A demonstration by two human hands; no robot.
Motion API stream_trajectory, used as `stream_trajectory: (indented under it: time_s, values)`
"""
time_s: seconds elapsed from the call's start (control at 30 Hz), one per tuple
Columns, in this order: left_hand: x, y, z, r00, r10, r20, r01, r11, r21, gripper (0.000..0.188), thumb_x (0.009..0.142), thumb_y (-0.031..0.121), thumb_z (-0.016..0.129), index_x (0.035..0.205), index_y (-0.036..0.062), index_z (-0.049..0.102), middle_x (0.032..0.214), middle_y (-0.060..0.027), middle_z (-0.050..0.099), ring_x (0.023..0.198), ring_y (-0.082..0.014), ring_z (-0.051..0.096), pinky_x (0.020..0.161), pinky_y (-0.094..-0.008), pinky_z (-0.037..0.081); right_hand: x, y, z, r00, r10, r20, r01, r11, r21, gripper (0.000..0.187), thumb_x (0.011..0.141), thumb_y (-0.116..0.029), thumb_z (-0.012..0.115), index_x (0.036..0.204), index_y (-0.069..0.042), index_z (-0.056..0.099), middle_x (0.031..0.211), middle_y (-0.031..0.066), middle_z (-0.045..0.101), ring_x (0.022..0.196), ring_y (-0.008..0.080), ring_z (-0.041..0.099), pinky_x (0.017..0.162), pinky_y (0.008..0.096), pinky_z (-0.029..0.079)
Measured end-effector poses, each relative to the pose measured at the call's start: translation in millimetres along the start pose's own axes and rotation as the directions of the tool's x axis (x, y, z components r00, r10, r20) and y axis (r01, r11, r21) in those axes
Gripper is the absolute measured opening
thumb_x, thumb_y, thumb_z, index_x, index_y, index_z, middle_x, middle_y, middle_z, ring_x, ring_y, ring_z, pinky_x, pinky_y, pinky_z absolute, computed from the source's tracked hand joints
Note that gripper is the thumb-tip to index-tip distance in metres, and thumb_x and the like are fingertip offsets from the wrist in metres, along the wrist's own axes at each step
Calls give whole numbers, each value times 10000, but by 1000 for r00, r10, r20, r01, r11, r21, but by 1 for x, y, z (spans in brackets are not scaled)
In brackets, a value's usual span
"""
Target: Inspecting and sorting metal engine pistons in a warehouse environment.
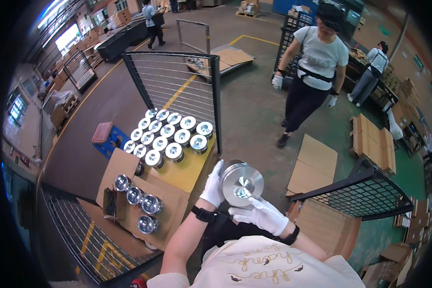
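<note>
In front of my body is a large shiny metal piston (243, 185), its round machined face with a dished centre turned up toward me. My left hand (213, 188), in a white glove, is closed around its left side; the fingertips behind it are hidden. My right hand (266, 217), also gloved, holds the lower right rim, with some fingers stretched under the edge. Left of my hands, several similar pistons (173, 151) stand in rows on a yellow sheet (197, 165). Nearer, several more pistons (151, 204) lie on brown cardboard (170, 218).
A wire-mesh cart side (177, 79) rises behind the rows. Another mesh panel (369, 192) stands at right beside flat cardboard (313, 163) and stacked boxes (374, 144). A co-worker (317, 62) in white gloves walks ahead at right. A blue stool (111, 139) stands at left.
</note>
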State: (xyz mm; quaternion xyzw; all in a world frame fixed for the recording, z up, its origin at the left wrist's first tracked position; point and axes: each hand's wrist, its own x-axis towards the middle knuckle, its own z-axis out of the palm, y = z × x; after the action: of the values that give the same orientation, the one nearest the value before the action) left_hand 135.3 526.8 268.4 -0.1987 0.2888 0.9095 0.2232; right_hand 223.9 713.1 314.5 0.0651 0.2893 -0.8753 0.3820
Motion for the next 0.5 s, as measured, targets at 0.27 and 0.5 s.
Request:
stream_trajectory:
  time_s: [0.27,0.5]
  values:
    - [-25,14,29,714,605,353,-590,248,768,592,1047,430,324,1040,-61,655,856,-115,702,753,-178,644,771,-324,494,31,0,-21,973,-164,165,152,985,83,651,908,-166,619,1450,-25,285,1392,162,455,1268,335,495,1030,431,471]
    - [-57,0,32,839,489,241,-516,572,638,531,1017,352,428,1381,-35,431,1327,-137,533,1231,-189,495,1047,-330,368,33,-17,-42,949,-312,46,309,949,62,659,849,33,622,1434,-109,353,1319,111,527,1170,277,574,936,467,539]
